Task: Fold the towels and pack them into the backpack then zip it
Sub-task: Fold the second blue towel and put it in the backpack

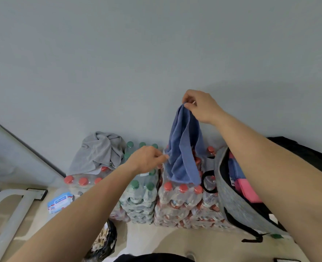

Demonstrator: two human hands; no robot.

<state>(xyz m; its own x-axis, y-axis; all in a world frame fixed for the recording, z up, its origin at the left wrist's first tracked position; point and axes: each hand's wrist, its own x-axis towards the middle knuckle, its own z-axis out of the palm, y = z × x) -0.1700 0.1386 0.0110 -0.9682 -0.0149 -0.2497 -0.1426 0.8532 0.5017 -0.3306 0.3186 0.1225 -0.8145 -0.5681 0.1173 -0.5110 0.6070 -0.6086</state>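
Blue towel (182,148): looks soft, light and floppy. Bends and sags with no help, so likely needs two hands to stay flat. Seems a bit fuzzy, so probably not slippery, and not easy to break. Best to hold by the corners or along an edge. Held by the middle, would likely bunch up.

Hangs in the air above the packs of water bottles (175,201), just left of the open backpack (232,201). Pinched at the top corner by the right hand (201,106), thumb and fingers closed on the cloth. Pinched at a side edge lower down by the left hand (147,159), fingers curled onto it too.

Plain blue all over. Falls in long folds from the top corner and gets wider near the bottom. Ends just over the red bottle caps; hard to tell whether touching them.

Grey towel (99,152): lies crumpled on another pack of bottles to the left, close to the wall. Not yet folded. Looks just as soft, and probably wants a shake first.

Backpack: grey, open at the top, leaning by the bottles on the right. Holds pink and blue soft things (247,190) inside, most likely folded towels, though hard to be sure. Zip not yet closed.
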